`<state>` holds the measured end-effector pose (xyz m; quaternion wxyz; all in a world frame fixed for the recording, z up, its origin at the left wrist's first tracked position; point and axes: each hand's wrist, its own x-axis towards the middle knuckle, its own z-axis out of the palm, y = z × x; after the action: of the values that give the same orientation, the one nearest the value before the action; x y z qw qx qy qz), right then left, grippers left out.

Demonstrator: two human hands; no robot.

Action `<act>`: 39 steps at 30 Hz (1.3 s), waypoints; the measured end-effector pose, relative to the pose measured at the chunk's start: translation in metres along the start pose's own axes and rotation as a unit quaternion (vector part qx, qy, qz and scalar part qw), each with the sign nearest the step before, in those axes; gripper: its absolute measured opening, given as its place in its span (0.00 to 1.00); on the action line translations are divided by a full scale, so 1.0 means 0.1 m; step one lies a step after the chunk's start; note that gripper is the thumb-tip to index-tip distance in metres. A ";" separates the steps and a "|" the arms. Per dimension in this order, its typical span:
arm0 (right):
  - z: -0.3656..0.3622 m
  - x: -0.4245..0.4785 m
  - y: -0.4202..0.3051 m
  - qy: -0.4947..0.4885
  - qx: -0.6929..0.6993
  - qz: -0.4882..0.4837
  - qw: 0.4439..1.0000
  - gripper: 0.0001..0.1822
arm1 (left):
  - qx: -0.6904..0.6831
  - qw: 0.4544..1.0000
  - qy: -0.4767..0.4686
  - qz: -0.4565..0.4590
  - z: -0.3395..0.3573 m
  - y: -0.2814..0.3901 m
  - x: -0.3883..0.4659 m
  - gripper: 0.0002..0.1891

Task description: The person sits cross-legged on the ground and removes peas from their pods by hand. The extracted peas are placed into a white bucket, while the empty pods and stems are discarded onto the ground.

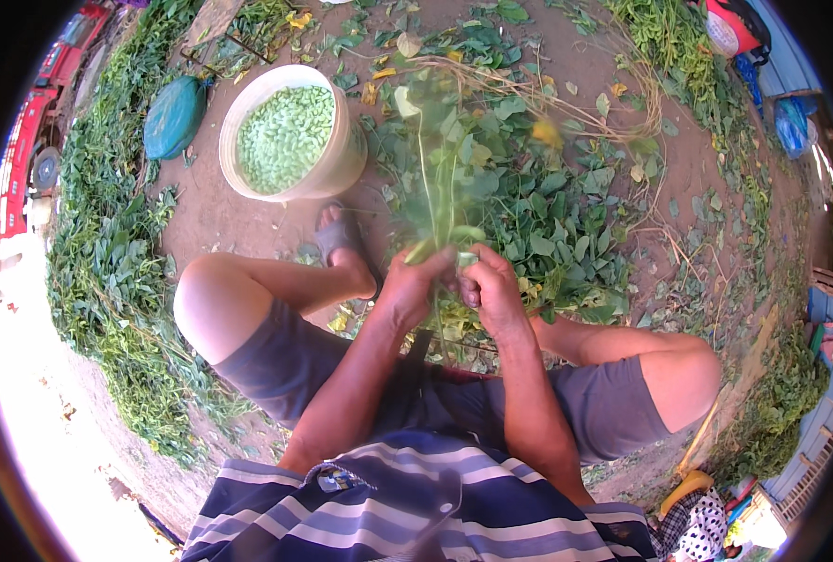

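My left hand point(411, 284) is closed around a leafy bean stalk point(442, 186), which stands up from the fist with blurred leaves at its top. Green bean pods point(425, 247) hang from the stalk by the thumb. Right beside it, my right hand point(488, 284) has its fingers curled, with a pale green pod piece point(467, 258) at the thumb and forefinger. Both hands are close together above the lap. Ahead and to the left, a white plastic bucket point(350, 151) tilts in view, filled with small green pods or beans point(286, 140).
Stripped leaves point(550, 218) lie heaped before my legs, with dry stems point(564, 105) beyond. A teal rounded bundle point(175, 118) sits left of the bucket, against a long row of cut plants point(107, 232). My sandalled foot point(343, 239) is just below the bucket. Red vehicles point(26, 154) stand far left.
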<state>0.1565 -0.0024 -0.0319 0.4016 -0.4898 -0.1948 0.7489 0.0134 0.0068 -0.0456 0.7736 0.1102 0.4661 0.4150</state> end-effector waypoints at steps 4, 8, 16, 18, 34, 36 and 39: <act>-0.10 -0.02 -0.02 -0.022 0.018 0.021 0.999 0.08 | 0.027 0.999 -0.025 0.002 0.01 0.07 -0.02 0.11; -0.09 -0.02 -0.08 -0.022 0.021 0.047 0.998 0.13 | 0.061 0.997 -0.041 0.005 0.05 0.11 -0.07 0.13; -0.23 -0.01 0.00 -0.071 0.097 0.075 0.990 0.10 | 0.140 0.987 -0.074 0.039 0.06 0.18 -0.12 0.16; -0.24 -0.03 -0.02 -0.084 0.117 0.101 0.984 0.09 | 0.162 0.982 -0.087 0.043 0.03 0.19 -0.14 0.15; -0.05 -0.02 0.05 -0.023 0.146 0.108 0.983 0.10 | 0.102 0.994 -0.010 0.041 -0.07 0.08 -0.07 0.13; -0.02 -0.03 0.04 -0.039 0.144 0.098 0.984 0.10 | 0.050 0.998 0.015 0.023 0.02 0.13 -0.07 0.17; -0.06 -0.08 0.07 -0.099 0.076 0.075 0.989 0.12 | 0.039 0.997 0.056 -0.026 0.00 0.14 -0.10 0.20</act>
<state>0.1610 -0.0136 -0.0349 0.3590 -0.3941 -0.1390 0.8346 0.0035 0.0087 -0.0315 0.7519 0.1048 0.5276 0.3812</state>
